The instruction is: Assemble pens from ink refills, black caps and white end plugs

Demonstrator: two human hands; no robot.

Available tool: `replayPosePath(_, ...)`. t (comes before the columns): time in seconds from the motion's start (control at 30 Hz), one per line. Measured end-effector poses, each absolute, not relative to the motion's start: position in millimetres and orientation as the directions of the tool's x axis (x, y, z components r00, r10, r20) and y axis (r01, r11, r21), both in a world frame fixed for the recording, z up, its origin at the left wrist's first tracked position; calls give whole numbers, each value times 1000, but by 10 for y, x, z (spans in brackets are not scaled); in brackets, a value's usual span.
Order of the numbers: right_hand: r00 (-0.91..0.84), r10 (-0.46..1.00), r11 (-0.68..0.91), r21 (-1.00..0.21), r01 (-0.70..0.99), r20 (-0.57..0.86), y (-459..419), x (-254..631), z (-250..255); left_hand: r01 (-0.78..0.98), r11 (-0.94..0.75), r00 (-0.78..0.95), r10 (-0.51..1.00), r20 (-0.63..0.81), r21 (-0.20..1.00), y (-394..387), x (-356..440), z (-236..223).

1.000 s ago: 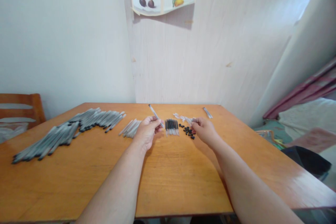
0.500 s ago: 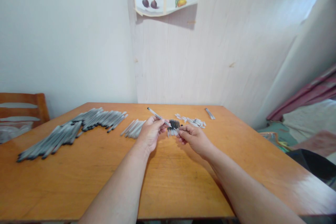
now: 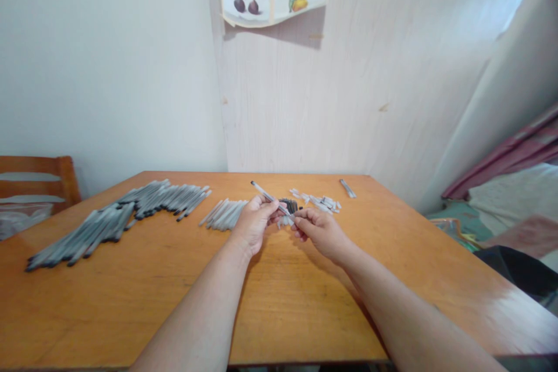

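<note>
My left hand [image 3: 254, 222] is closed around a clear pen barrel [image 3: 264, 190] that points up and to the left. My right hand [image 3: 314, 228] is pinched at the barrel's near end, fingertips meeting the left hand; what it pinches is too small to make out. Just behind the hands lies a small bundle of black refills [image 3: 289, 206]. A short row of clear barrels [image 3: 225, 213] lies left of my left hand. Small clear caps [image 3: 321, 202] are scattered behind my right hand.
A long pile of finished grey pens [image 3: 108, 218] runs across the left of the orange wooden table [image 3: 279, 296]. One loose pen piece [image 3: 347, 188] lies at the far right. A wooden chair [image 3: 39, 177] stands at left, with bedding and a dark object off the table's right.
My right hand left the small black pieces at right and came in to meet my left hand at the barrel's end. The barrel tilted slightly.
</note>
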State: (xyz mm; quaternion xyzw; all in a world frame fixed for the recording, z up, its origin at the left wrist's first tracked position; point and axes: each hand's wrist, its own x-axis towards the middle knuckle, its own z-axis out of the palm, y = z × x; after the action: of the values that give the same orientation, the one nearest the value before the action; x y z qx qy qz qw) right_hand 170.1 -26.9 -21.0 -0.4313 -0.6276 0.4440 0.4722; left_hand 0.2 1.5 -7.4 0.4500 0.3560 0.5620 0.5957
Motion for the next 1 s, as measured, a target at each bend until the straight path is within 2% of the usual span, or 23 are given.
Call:
replayPosePath(0.27,-182,957,249,-961,119,225,-258,1700,-220,-309,-45,125,988,88,950,6,28,-90)
replayPosePath(1.0,-184,947,290,-947,140,263,-247,1702,-232,-332,-17,159,984,74,943,9,57,-119)
